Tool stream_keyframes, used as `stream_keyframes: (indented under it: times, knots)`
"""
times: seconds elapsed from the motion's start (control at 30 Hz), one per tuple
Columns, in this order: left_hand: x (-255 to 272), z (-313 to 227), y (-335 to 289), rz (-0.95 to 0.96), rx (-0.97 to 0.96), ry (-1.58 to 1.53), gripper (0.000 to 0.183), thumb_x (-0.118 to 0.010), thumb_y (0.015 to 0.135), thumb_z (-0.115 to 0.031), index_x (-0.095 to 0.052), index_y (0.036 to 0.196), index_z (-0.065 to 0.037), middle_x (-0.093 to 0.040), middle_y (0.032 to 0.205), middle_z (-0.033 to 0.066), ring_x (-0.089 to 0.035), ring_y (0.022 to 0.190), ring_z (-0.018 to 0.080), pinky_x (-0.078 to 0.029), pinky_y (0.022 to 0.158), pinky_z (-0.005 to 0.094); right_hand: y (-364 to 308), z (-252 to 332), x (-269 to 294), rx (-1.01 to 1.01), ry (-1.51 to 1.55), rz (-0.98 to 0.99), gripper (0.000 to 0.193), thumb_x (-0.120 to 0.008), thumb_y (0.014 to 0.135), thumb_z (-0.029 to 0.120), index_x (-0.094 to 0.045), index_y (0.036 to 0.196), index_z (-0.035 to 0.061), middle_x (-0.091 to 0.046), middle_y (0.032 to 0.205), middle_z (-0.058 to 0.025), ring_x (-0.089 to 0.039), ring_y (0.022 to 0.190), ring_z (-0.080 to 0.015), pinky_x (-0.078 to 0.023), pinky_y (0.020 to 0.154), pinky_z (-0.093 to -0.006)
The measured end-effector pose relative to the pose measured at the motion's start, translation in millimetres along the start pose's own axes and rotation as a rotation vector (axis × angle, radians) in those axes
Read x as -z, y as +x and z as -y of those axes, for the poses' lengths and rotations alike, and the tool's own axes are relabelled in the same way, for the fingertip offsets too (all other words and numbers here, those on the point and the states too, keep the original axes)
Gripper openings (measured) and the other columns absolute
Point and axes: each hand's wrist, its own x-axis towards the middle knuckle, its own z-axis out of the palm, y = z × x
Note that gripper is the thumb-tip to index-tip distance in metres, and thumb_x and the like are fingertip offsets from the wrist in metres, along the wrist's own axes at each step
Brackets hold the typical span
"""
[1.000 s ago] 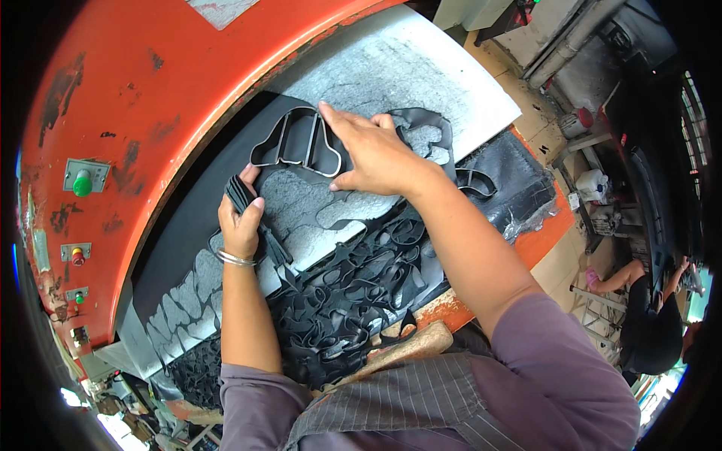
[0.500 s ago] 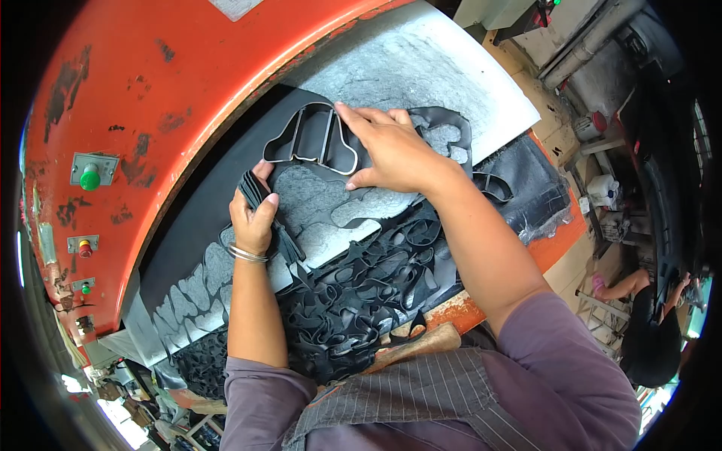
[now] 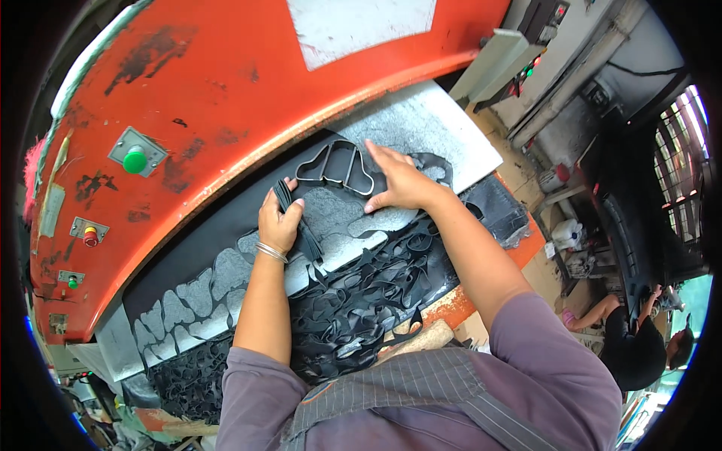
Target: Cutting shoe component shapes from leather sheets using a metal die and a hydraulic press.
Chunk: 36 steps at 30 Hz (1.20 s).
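Observation:
A metal cutting die (image 3: 335, 183), a curved outline with two crossbars, lies on a black sheet of material (image 3: 226, 225). My right hand (image 3: 402, 182) is just to its right, fingers and thumb spread and holding nothing. The index finger and thumb are close to the die's edge; whether they touch it I cannot tell. In my left hand (image 3: 279, 222) is a stack of thin black cut pieces (image 3: 304, 233), gripped between fingers and thumb, left of the die. Beneath the sheet is a grey-white cutting board (image 3: 459, 143), showing through shaped cutouts.
An orange machine (image 3: 226, 98) with a green button (image 3: 134, 161) and a red button (image 3: 91, 236) curves over the board's far side. Black scraps (image 3: 353, 301) are heaped along the near edge. Another person (image 3: 639, 338) is at the far right.
The view has shifted, with more of the orange machine showing. My right hand's fingers have spread a little wider beside the die. My left hand still holds the stack.

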Motion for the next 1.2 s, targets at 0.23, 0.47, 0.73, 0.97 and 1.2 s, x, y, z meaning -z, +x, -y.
stream_keyframes:
  times: [0.23, 0.47, 0.73, 0.97, 1.2]
  knots:
    - [132.0, -1.3, -94.2, -0.535, 0.247, -1.046, 0.023, -0.048, 0.092, -0.029, -0.053, 0.094, -0.007, -0.059, 0.075, 0.0067, -0.062, 0.076, 0.0233, -0.049, 0.082, 0.0405, -60.5, 74.5, 53.6, -0.054, 0.327, -0.501, 0.074, -0.08, 0.075, 0.024, -0.045, 0.137, 0.0026, -0.061, 0.12, -0.0181, -0.058, 0.113, -0.0241, -0.044, 0.097, -0.0358]
    - [301.8, 44.0, -167.8, -1.263, 0.327, -0.344, 0.024, -0.053, 0.089, -0.024, -0.061, 0.088, -0.001, -0.058, 0.084, 0.0046, -0.054, 0.078, 0.0169, -0.045, 0.073, 0.0335, -45.9, 184.1, -45.3, 0.041, 0.429, -0.162, 0.057, -0.074, 0.083, 0.029, -0.053, 0.13, 0.006, -0.068, 0.1, -0.0162, -0.068, 0.089, -0.0217, -0.054, 0.079, -0.0334]
    - [471.0, 39.0, -206.5, -1.446, 0.386, 0.053, 0.048, -0.06, 0.087, -0.043, -0.067, 0.083, 0.004, -0.061, 0.071, 0.006, -0.056, 0.056, 0.0156, -0.043, 0.052, 0.031, 40.8, 322.9, -70.2, 0.324, 0.111, -0.548, 0.039, -0.07, 0.084, 0.029, -0.046, 0.104, 0.0063, -0.064, 0.069, -0.0119, -0.064, 0.063, -0.0319, -0.05, 0.057, -0.0381]
    - [300.0, -16.9, -285.7, -0.564, 0.504, -0.138, 0.021, -0.059, 0.085, -0.03, -0.049, 0.082, -0.012, -0.04, 0.063, -0.0038, -0.04, 0.062, 0.0072, -0.034, 0.055, 0.0248, -96.2, 275.3, -77.7, 0.14, 0.042, 0.237, 0.041, -0.069, 0.082, 0.038, -0.051, 0.098, 0.0046, -0.065, 0.079, -0.0198, -0.064, 0.08, -0.0409, -0.05, 0.068, -0.0505]
    - [110.7, -112.7, -339.5, 0.278, 0.182, 0.181, 0.028, -0.066, 0.073, -0.025, -0.066, 0.091, -0.004, -0.066, 0.077, 0.0161, -0.066, 0.072, 0.0315, -0.051, 0.068, 0.0382, -226.0, 229.2, -107.5, 0.347, -0.284, 0.51, 0.043, -0.075, 0.071, 0.035, -0.062, 0.093, 0.001, -0.065, 0.094, -0.0153, -0.064, 0.093, -0.0342, -0.052, 0.076, -0.0405]
